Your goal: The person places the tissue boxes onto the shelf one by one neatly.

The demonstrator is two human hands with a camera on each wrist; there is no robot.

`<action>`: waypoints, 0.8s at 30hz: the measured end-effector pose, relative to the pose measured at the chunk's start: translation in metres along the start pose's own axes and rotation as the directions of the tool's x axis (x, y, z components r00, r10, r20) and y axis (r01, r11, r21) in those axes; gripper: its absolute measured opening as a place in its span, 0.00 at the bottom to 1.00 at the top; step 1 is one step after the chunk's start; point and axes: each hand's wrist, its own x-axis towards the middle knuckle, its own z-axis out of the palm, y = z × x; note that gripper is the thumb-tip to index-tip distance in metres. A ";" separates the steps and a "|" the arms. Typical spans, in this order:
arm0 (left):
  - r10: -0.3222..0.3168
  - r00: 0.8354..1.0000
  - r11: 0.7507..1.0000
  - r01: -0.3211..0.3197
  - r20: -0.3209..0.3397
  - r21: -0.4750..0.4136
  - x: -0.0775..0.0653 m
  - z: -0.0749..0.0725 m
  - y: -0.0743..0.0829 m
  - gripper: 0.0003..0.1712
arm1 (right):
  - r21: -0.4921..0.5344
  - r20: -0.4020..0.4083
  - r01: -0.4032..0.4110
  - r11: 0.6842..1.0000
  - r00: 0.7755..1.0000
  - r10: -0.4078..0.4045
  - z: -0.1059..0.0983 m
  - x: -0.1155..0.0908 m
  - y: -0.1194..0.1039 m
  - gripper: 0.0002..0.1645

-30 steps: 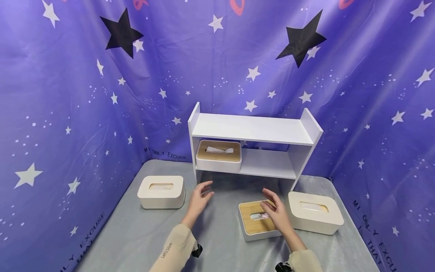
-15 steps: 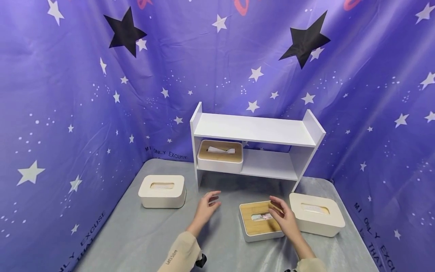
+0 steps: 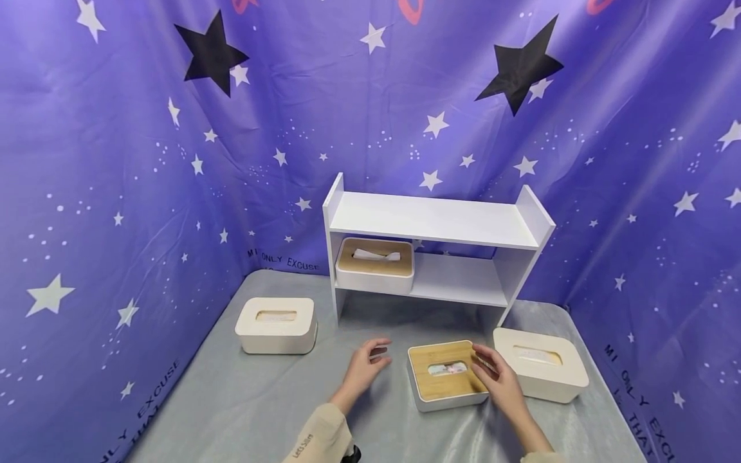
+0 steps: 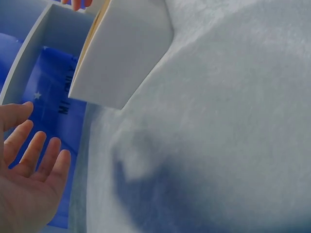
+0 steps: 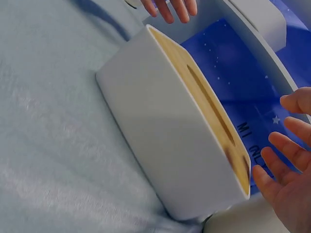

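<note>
A tissue box with a bamboo lid (image 3: 428, 386) and white sides sits on the grey cloth, a colourful tissue pack showing through its slot. My left hand (image 3: 363, 370) hovers to its left, apart from it, fingers loosely bent and holding nothing. Over the box's right edge is my right hand (image 3: 502, 384), its fingers relaxed; whether the fingertips touch the box is hard to tell in the head view. In the right wrist view the right hand (image 5: 291, 160) has spread fingers near the lid's end. The left wrist view shows the left hand (image 4: 34, 179) with nothing in it.
Behind stands a white two-tier shelf (image 3: 434, 218), with another wood-lidded tissue box (image 3: 375, 283) at the left of its lower tier. A cream tissue box (image 3: 276, 341) stands on the left; a second cream tissue box (image 3: 541, 379) is close at the right. Purple star-patterned curtain surrounds the table.
Both hands have moved lower and to the right. The left hand has come nearer the bamboo-lidded box; the right has slid from above its lid to its right edge. The boxes have stayed put.
</note>
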 end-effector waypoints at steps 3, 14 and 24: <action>0.004 1.000 1.000 -0.004 0.010 0.005 -0.002 0.006 -0.001 0.20 | -0.042 -0.015 -0.030 0.999 0.999 0.029 -0.004 -0.003 0.002 0.22; -0.018 0.998 0.999 0.020 0.059 -0.028 -0.011 0.029 -0.002 0.19 | -0.065 -0.011 -0.076 0.995 0.997 0.075 -0.006 -0.014 0.009 0.24; -0.097 0.991 0.990 0.105 0.090 -0.090 -0.019 0.046 -0.002 0.24 | -0.093 0.003 -0.134 0.987 0.991 0.135 0.002 -0.025 0.017 0.41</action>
